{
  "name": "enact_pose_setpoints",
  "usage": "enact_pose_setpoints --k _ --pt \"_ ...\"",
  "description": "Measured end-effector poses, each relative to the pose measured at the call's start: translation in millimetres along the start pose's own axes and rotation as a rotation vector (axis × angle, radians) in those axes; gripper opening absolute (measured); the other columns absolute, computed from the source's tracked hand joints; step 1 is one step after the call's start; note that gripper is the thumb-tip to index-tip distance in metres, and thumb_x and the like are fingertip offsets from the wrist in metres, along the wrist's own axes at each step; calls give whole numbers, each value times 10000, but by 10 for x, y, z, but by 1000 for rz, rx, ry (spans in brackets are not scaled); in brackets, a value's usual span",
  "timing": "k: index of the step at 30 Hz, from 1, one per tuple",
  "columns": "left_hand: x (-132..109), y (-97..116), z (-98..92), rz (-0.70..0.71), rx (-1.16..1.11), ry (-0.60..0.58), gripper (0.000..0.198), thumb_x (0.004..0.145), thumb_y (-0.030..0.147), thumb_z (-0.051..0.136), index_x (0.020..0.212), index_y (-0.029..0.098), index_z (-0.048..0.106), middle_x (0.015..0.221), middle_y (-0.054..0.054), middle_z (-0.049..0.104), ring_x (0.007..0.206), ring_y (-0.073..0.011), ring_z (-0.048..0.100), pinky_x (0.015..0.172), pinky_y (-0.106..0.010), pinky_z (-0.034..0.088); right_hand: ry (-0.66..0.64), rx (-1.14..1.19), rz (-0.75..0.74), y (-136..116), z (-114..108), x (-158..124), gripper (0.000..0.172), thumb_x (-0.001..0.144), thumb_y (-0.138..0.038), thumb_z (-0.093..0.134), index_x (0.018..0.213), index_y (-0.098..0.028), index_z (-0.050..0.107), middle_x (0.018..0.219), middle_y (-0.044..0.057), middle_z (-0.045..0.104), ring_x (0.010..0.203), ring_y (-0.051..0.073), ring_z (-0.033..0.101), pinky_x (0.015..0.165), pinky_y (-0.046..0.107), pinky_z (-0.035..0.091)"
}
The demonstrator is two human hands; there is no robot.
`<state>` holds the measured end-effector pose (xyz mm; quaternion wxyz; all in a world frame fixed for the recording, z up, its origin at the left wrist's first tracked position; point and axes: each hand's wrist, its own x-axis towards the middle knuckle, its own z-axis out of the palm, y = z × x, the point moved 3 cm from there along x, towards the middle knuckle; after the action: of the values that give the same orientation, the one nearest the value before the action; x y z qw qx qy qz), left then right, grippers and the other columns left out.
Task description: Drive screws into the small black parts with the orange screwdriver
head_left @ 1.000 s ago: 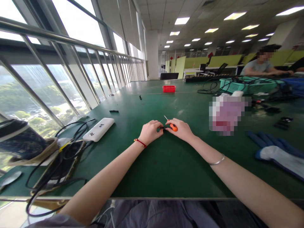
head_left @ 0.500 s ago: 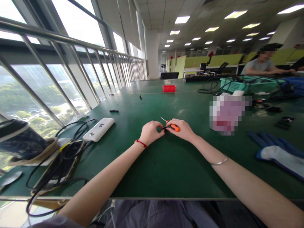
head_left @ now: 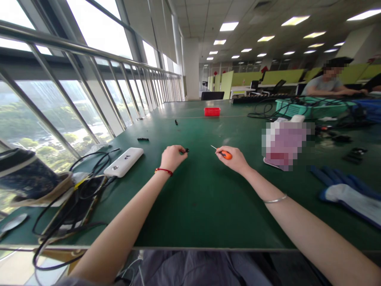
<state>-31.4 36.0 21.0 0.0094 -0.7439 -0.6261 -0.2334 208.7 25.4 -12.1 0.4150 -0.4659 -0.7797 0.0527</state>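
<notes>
My left hand (head_left: 173, 157) pinches a small black part (head_left: 186, 150) between thumb and fingers, a little above the green table (head_left: 202, 214). The part is too small to tell its kind. In my right hand (head_left: 235, 159) is a screwdriver (head_left: 226, 155) with an orange and black handle, its thin metal shaft pointing up and left. A wide gap separates the two hands. Farther off on the left lie a black strip-like piece (head_left: 143, 139) and a tiny black piece (head_left: 176, 122).
A white power bank (head_left: 124, 162), black cables and a phone (head_left: 79, 202) lie at left. Beyond my hands stands a red bin (head_left: 212, 112). Blue-and-white gloves (head_left: 342, 192) and a teal basket (head_left: 312, 108) are at right. A person (head_left: 326, 81) sits at the far right.
My hands were together at the black part; now they are apart. The left hand has moved left with the part, the right slightly right with the screwdriver.
</notes>
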Motion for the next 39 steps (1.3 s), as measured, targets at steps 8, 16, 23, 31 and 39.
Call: enact_pose_setpoints --k 8,16,23,31,39 --pt "132 -1065 -327 -368 248 -41 297 693 327 571 894 185 738 922 -91 715 896 -273 638 719 -296 488 -36 -32 6 5 21 -3 112 770 -266 545 795 -239 650 876 0 704 752 174 634 700 294 461" --pt "133 -1205 -480 -371 222 15 299 699 348 587 902 196 746 931 -85 714 923 -291 627 745 -322 491 -74 -45 22 -11 31 -12 117 772 -267 542 792 -238 655 877 -3 707 758 176 637 700 297 460" --pt "139 -1252 -395 -367 264 -49 297 749 362 576 925 191 742 960 -97 712 941 -297 624 746 -330 480 -89 -53 34 -28 37 -16 119 770 -272 539 789 -239 653 885 -5 707 766 177 637 698 298 459" --pt "156 -1295 -349 -372 301 -71 321 764 415 559 931 207 738 981 -100 706 957 -301 615 762 -333 463 -107 -59 26 -55 31 -15 121 769 -268 536 793 -239 651 889 -8 705 773 171 635 704 290 458" --pt "153 -1294 -340 -356 297 -40 306 737 418 573 893 217 743 942 -96 714 936 -297 616 768 -337 460 -110 -74 8 -60 31 -12 123 768 -263 535 789 -243 655 890 -7 707 765 168 636 685 286 454"
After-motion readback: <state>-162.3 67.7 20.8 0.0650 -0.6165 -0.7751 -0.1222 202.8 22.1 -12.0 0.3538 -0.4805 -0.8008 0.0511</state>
